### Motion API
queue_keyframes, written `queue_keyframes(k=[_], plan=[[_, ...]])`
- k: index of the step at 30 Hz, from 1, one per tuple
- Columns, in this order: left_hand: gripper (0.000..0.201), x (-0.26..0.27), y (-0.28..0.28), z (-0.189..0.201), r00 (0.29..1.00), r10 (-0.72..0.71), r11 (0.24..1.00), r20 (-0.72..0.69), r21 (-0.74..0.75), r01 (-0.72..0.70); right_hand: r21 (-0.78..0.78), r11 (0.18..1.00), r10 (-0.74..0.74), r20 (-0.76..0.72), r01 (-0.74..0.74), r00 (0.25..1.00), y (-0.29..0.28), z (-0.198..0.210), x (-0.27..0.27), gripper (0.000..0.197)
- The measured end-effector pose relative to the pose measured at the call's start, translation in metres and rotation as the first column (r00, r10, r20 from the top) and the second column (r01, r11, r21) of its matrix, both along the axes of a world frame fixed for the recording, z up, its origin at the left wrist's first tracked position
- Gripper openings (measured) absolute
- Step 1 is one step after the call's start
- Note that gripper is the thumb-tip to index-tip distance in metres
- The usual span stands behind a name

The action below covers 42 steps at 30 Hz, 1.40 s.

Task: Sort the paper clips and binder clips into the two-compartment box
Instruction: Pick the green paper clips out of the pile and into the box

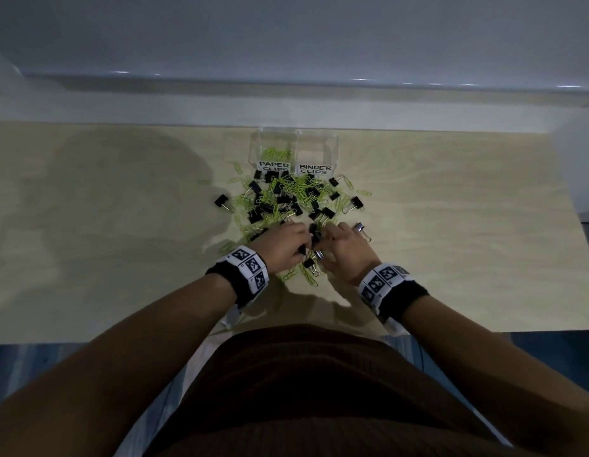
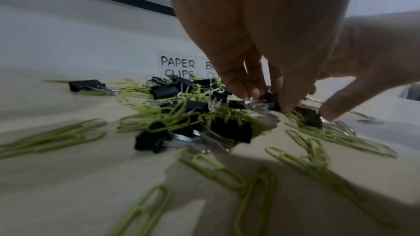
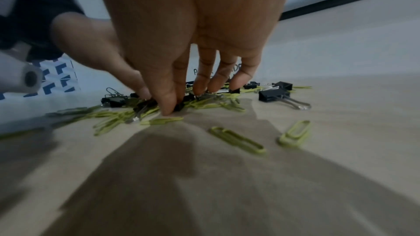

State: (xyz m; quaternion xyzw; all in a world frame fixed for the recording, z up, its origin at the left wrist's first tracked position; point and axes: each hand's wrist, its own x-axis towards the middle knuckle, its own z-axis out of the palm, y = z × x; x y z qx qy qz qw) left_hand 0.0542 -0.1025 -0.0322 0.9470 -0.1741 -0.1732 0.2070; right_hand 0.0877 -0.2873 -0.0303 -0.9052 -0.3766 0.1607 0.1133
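Note:
A clear two-compartment box (image 1: pixel 332 150) stands at the table's far side, labelled PAPER CLIPS and BINDER CLIPS. Several green paper clips (image 1: pixel 278 153) lie in the left compartment. In front of it spreads a mixed pile (image 1: pixel 286 199) of green paper clips and black binder clips. Both hands reach into the pile's near edge, almost touching. My left hand (image 1: pixel 303 247) (image 2: pixel 263 96) pinches a black binder clip (image 2: pixel 271 100) between thumb and fingers. My right hand (image 1: pixel 322 242) (image 3: pixel 175 105) pinches another black binder clip (image 3: pixel 180 106). Their fingertips are partly hidden in the head view.
Loose paper clips (image 3: pixel 236 140) lie scattered on the light wooden table (image 1: pixel 451 258) around both wrists. Single binder clips sit apart at the pile's left (image 1: pixel 222 201) and right (image 1: pixel 355 203). A white wall ledge runs behind the box.

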Motion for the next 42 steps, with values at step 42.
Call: queue_keyframes(k=[42], plan=[[0.017,0.018,0.021,-0.002,0.967,0.226,0.963,0.115,-0.178,-0.204,0.152,0.912,-0.358,-0.162,0.382,0.919,-0.062,0.007,0.046,0.029]])
